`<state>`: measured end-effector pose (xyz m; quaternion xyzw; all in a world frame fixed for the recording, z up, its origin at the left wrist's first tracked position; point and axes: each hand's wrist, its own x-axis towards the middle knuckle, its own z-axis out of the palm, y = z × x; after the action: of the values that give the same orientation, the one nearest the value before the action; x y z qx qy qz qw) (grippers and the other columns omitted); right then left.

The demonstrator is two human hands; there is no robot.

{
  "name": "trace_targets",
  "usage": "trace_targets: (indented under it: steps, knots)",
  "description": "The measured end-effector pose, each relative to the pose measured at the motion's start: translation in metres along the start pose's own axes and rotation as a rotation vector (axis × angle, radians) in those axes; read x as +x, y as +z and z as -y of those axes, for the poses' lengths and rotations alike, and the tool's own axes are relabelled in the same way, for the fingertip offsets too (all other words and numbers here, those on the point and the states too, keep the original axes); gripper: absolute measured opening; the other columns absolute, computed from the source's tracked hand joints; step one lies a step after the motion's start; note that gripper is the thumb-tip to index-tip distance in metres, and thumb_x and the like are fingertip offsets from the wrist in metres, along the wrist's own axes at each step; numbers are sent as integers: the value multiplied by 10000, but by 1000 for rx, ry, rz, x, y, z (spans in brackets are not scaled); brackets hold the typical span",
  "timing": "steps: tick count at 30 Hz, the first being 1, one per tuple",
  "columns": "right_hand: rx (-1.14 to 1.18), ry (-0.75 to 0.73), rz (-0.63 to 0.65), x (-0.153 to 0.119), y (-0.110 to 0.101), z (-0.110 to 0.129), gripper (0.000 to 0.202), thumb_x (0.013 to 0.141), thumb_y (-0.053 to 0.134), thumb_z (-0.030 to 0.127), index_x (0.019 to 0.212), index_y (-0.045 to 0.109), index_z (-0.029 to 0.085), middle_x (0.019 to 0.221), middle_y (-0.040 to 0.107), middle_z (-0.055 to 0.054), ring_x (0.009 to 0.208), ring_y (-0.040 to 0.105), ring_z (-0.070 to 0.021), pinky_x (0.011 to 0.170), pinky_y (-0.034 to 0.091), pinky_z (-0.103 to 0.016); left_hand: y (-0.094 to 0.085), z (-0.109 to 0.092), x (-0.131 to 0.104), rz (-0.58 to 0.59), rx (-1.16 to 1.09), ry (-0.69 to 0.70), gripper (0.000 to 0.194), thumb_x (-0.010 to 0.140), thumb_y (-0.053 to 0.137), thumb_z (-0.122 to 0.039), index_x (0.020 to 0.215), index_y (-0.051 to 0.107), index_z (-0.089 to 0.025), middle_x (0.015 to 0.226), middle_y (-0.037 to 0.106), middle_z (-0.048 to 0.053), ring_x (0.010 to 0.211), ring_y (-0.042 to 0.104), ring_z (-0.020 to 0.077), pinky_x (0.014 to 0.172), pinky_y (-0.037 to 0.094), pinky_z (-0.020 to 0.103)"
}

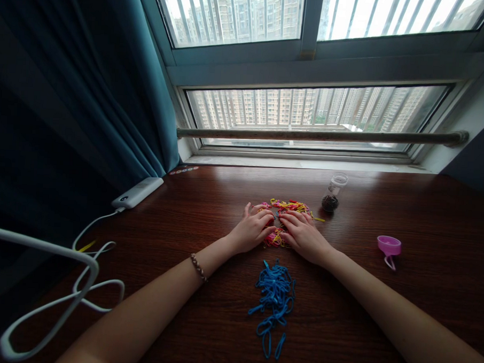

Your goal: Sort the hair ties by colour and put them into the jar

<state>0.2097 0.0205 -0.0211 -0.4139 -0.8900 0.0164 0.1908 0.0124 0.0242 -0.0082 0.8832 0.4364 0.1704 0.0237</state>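
Observation:
A pile of red, pink and yellow rubber bands (291,206) lies spread on the brown table. My left hand (253,228) rests on its left side, palm down with fingers stretched out. From the right, my right hand (305,236) lies flat over the same pile, its fingers also extended. Both hands cover part of the bands, and a small gap separates the fingertips. Closer to me sits a separate heap of blue rubber bands (276,290), touched by neither hand.
A clear jar (335,192) with dark contents stands at the back right. Farther right lies a pink funnel-shaped piece (389,245) with a loop. A white power strip (138,192) and its white cable (89,274) occupy the left, beside a blue curtain (149,102).

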Motion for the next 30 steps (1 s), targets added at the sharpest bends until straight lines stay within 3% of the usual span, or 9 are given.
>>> trace_targets:
  steps: [7, 12, 18, 21, 24, 27, 30]
  knots:
    - [79, -38, -54, 1, 0, -4, 377, 869, 380, 377, 1137, 531, 160, 1179, 528, -93, 1134, 387, -234, 969, 295, -425, 2, 2, 1, 30, -1, 2, 361, 876, 307, -423, 1108, 509, -234, 1300, 431, 48, 1254, 234, 252, 1014, 63, 555]
    - [247, -46, -178, 3, 0, -7, 291, 867, 382, 296, 993, 611, 166, 1079, 564, -96, 1070, 459, -213, 940, 356, -391, 4, 3, 1, 23, -3, -11, 381, 874, 313, -421, 1142, 495, -221, 1252, 469, 66, 1230, 269, 254, 1014, 65, 558]
    - [592, 222, -408, 5, -4, -13, 248, 812, 474, 316, 782, 669, 165, 853, 645, -79, 812, 595, -198, 770, 469, -335, 3, 3, 1, -24, -14, -3, 353, 858, 368, -404, 1080, 537, -189, 1167, 503, 95, 1179, 329, 249, 1019, 108, 538]
    - [786, 406, -409, 5, -8, -16, 204, 713, 592, 339, 767, 662, 155, 770, 664, -66, 726, 617, -200, 686, 489, -324, 3, 7, 1, -113, -82, -9, 295, 855, 404, -339, 1055, 554, -182, 1137, 522, 98, 1146, 377, 232, 1014, 198, 488]
    - [927, 543, -409, 5, -11, -18, 219, 638, 650, 339, 732, 654, 142, 726, 666, -60, 693, 620, -197, 644, 488, -312, 4, 14, 1, -273, -245, -56, 228, 833, 451, -260, 993, 587, -171, 1055, 563, 90, 1052, 468, 200, 950, 341, 385]
    - [1043, 594, -426, 6, -15, -18, 238, 609, 673, 338, 731, 648, 136, 711, 663, -62, 669, 614, -184, 611, 479, -295, 3, 24, 1, -426, -450, -210, 166, 772, 541, -273, 871, 607, -158, 914, 606, 68, 896, 556, 181, 834, 433, 326]
    - [1196, 587, -421, 7, -22, -18, 269, 607, 685, 340, 779, 647, 136, 730, 665, -62, 665, 610, -163, 611, 476, -275, 0, 30, 3, -489, -703, -371, 195, 717, 597, -324, 796, 588, -146, 783, 624, 42, 767, 600, 175, 704, 480, 300]
